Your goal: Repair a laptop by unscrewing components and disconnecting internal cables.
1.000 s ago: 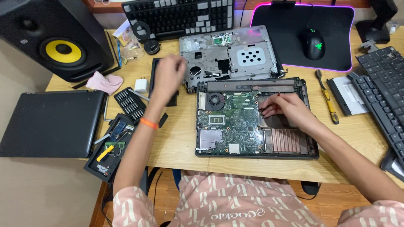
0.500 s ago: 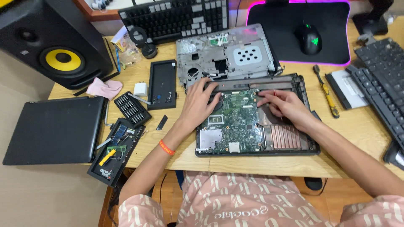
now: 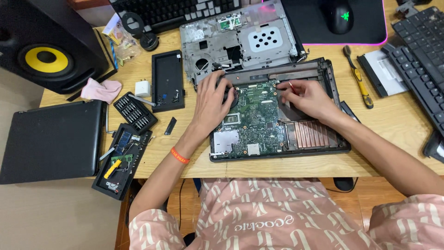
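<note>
The left hand (image 3: 212,99) is back from the small black tray (image 3: 168,81) and now lies flat, fingers spread, on the upper left corner of the opened laptop base (image 3: 277,118), gripping nothing; the right hand (image 3: 307,97) pinches a thin red-tipped tool at the green motherboard (image 3: 254,120) — both hands are now working on the board at mid-desk

A home repair desk is shown: a wooden tabletop (image 3: 152,159) is crowded with an opened laptop base (image 3: 277,115), a screwdriver bit case (image 3: 135,109), a studio speaker (image 3: 48,41), keyboards and a lit mouse pad (image 3: 305,18).
</note>
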